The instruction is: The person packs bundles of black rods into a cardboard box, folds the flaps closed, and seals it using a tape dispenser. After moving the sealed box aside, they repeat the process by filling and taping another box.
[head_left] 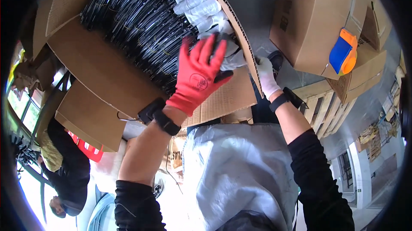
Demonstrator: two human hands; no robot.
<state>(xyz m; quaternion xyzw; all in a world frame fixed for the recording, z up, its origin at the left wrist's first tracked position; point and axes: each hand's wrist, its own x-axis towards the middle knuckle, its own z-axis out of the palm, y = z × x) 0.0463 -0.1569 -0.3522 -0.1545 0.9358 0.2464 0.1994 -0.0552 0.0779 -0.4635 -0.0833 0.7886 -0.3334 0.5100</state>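
Black thin rods (pixel 137 29) lie bundled in the open carton (pixel 103 66), in rows, ends wrapped in white sleeves (pixel 201 10) along the carton's right wall (pixel 234 14). Your left hand (pixel 198 74), red glove with dark fingertips, is over the near end of that white row: back of hand up, fingers spread and fairly straight, thumb out to the right. Sleeves sit right under and just beyond your fingertips; the bare rods are to the left of them. No hold visible there; can't tell if the fingertips touch, they're blurred. Your right hand (pixel 267 78), white glove, is against the outer side of the right wall, near its lower end; fingers partly hidden, can't tell how tightly it's closed. Near flap (pixel 225 100) is folded out below your left hand. Farther right: another carton (pixel 300 21), orange-and-blue tape dispenser (pixel 344 53), wooden pallet (pixel 328 111).
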